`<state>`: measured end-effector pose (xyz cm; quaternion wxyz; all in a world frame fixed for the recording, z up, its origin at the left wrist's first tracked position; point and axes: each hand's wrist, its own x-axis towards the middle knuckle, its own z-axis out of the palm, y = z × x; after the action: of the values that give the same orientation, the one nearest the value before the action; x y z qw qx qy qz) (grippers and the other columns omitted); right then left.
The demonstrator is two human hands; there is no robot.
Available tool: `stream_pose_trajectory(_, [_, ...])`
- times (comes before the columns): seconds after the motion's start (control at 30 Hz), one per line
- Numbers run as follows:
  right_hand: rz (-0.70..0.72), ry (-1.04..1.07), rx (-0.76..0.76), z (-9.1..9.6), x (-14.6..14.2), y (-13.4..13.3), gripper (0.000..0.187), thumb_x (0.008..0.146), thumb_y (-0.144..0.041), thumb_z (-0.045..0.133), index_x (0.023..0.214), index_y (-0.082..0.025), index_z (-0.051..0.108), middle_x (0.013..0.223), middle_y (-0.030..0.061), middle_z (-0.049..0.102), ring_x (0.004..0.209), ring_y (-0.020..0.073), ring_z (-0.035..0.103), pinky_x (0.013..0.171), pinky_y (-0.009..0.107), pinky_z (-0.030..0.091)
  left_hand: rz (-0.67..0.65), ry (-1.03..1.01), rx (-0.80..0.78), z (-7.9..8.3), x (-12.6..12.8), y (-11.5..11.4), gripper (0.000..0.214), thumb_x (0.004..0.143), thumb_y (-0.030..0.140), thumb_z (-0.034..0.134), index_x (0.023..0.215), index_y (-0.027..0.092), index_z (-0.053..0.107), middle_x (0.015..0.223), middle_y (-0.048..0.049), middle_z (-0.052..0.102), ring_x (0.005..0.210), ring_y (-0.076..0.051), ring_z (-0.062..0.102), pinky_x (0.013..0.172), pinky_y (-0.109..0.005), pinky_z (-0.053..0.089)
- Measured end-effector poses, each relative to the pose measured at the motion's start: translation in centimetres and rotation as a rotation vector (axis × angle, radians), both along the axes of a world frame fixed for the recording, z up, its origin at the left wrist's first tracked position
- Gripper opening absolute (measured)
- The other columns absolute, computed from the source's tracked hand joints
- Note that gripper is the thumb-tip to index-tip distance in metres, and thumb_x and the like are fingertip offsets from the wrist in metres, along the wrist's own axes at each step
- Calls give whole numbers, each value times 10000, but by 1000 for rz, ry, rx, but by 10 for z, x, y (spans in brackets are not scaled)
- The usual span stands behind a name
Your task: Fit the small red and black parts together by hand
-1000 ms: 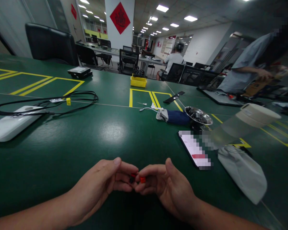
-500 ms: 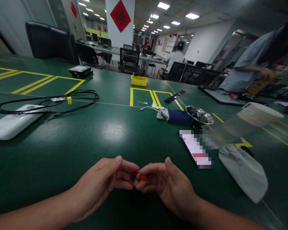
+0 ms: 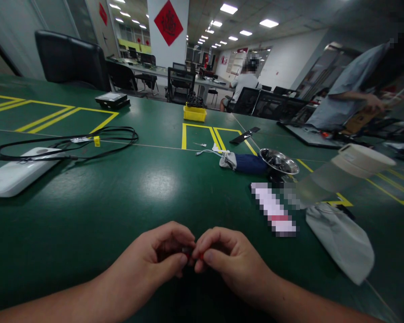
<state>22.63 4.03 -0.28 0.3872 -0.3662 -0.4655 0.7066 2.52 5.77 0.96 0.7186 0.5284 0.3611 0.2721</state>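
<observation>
One dark and red bit is pinched in the left hand, between thumb and fingers. One red bit is pinched in the right hand the same way. Both bits are close together over the green table; I cannot tell if they touch. To the right are a phone, a bottle and a grey bag. Farther off sit a shiny bowl and a yellow box. On the left, a black cable lies partly on a white slab.
</observation>
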Motion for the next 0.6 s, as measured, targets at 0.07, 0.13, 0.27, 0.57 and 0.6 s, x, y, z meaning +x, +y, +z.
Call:
stream_pose_trajectory(0.07, [6, -5, 7, 0, 1, 0, 128, 784, -208, 636, 894, -144, 625, 846, 53, 664, 724, 126, 620, 721, 295, 476, 24, 14, -18, -2, 2, -2, 388, 747, 200, 585, 1134, 202, 556, 978, -63, 652, 807, -174, 615, 648, -261, 466])
stream_pose_trajectory(0.13, [10, -12, 32, 2, 2, 0, 136, 773, -198, 642, 901, -154, 622, 859, 48, 660, 748, 129, 615, 739, 301, 473, 21, 44, -8, -2, 3, -1, 416, 722, 180, 590, 1136, 200, 554, 977, -61, 655, 807, -175, 618, 661, -262, 464])
stream_pose_trajectory(0.27, [36, -44, 141, 4, 2, 2, 63, 759, -195, 650, 810, -158, 655, 864, 48, 641, 825, 148, 604, 796, 318, 464, -13, 84, 67, -1, 3, 0, 238, 714, 191, 586, 949, 174, 625, 887, -42, 668, 806, -173, 612, 716, -270, 459])
stream_pose_trajectory(0.57, [62, 4, 42, 5, 1, 0, 193, 756, -194, 662, 943, -159, 627, 885, 38, 630, 727, 122, 626, 696, 282, 498, -19, 20, -50, 3, 3, -4, 297, 740, 183, 569, 1037, 180, 588, 864, -47, 671, 785, -175, 622, 682, -275, 464])
stream_pose_trajectory(0.6, [64, 2, 62, 5, 1, 0, 173, 761, -191, 656, 928, -156, 633, 894, 43, 628, 740, 127, 628, 716, 293, 497, -7, 23, -51, 3, 3, -4, 322, 734, 177, 573, 1056, 183, 579, 867, -45, 669, 782, -173, 622, 679, -274, 463])
